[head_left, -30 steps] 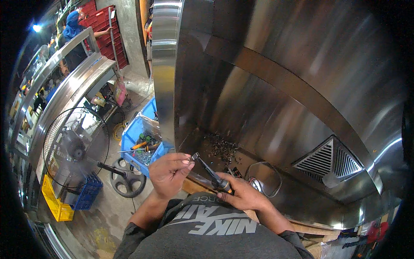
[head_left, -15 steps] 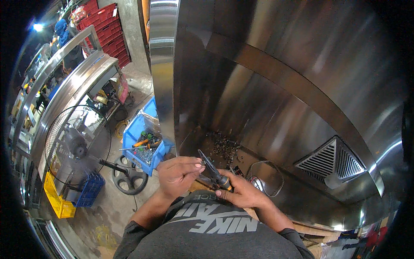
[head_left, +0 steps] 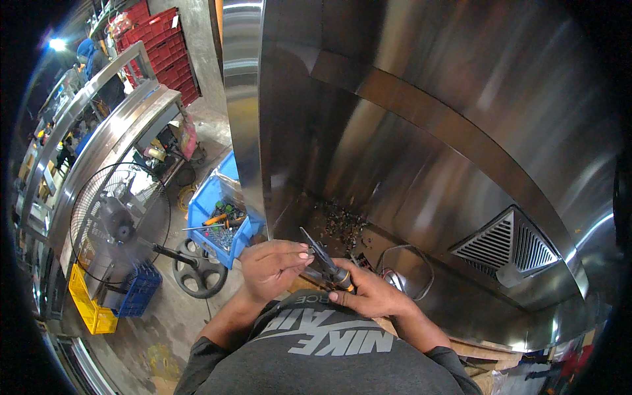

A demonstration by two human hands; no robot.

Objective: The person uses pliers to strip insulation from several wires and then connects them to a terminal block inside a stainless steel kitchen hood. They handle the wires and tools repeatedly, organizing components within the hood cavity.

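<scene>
Steelwork [head_left: 421,164], tall and shiny, across the right side, with a blue bin [head_left: 247,234] of loose hardware [head_left: 224,240] to its left. Right hand [head_left: 368,289] wrapped around the handle of a dark, orange-banded hand tool [head_left: 336,271], narrow end slanting up and leftward past the left hand [head_left: 271,264]. Left thumb and fingers pressed together right beside that narrow end, contact or any tiny piece between them impossible to tell.

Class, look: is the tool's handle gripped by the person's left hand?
No, the right hand grips the tool by its handle, while the left hand is beside its front part.
</scene>
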